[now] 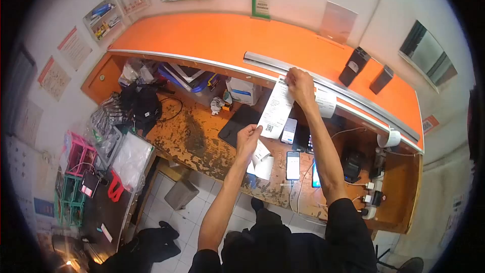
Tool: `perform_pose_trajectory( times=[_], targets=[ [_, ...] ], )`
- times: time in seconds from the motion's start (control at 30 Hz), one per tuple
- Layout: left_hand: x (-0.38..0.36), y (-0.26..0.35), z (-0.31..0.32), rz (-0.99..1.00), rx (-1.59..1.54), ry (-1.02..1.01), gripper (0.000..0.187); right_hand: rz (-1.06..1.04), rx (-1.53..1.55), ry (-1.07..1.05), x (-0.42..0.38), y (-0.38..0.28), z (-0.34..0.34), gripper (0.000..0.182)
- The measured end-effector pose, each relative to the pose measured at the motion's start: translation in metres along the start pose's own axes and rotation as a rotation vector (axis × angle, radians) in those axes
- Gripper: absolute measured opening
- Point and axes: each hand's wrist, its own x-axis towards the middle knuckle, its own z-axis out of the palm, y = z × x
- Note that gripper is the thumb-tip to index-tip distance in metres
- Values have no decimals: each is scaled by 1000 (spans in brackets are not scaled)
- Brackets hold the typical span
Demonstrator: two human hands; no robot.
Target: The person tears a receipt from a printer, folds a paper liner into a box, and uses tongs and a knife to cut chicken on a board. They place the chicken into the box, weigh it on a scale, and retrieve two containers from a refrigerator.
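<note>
A long printed receipt [278,107] with a QR code near its lower end slants between my two hands. My right hand [301,87] pinches its top end, right at the metal rail [268,60] on the orange counter's front edge. Lower down, my left hand [247,141] closes on the receipt's bottom corner. A curled strip of white paper [263,167] hangs below the left hand, over the desk. Another printed slip [326,102] hangs from the rail beside my right wrist. Under the receipt lie a phone with a lit screen [289,130] and a black flat case [241,124].
The orange counter [202,35] carries two black boxes [355,65]. More phones [293,166] and white cables lie on the worn wooden desk [189,144]. A power strip [373,199] stands at right. A side table at left holds plastic baskets [70,197]; a person's dark-clothed leg [151,242] shows below.
</note>
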Motion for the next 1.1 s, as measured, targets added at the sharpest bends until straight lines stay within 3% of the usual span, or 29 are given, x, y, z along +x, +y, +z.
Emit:
perform_pose_trajectory(
  times=[0.13,0.33,0.5,0.67,0.77,0.83,0.9,0.93,0.97,1.03,1.1],
  targets=[
    [5,-8,4,-59,5,32,17,-123,-41,105,-4,-1,-3,10],
    [3,-12,9,-117,28,55,14,-311,-252,29,-16,-3,-8,12],
    [1,-16,6,-71,19,97,11,-291,-279,-50,-27,-10,-11,20],
    [-37,-16,-28,-4,-71,227,25,-287,-359,-15,-28,-11,-13,36],
    [-78,-15,-61,46,-44,344,28,-211,-308,81,-43,-29,-16,30],
    [-113,-5,-77,47,-100,439,29,-198,-79,153,-77,-68,-16,26],
    [-149,-4,-94,57,-168,553,28,-130,462,-178,-129,-105,-4,20],
    [-166,-9,-103,107,-182,597,27,-165,447,-377,-174,-103,20,21],
    [-182,-8,-108,109,-175,643,27,24,781,-676,-201,-134,28,33],
    [-215,-1,-116,239,-144,735,27,-15,847,-851,-246,-186,41,40],
    [-249,0,-133,251,-129,811,29,94,983,-972,-282,-230,51,35]
  ],
)
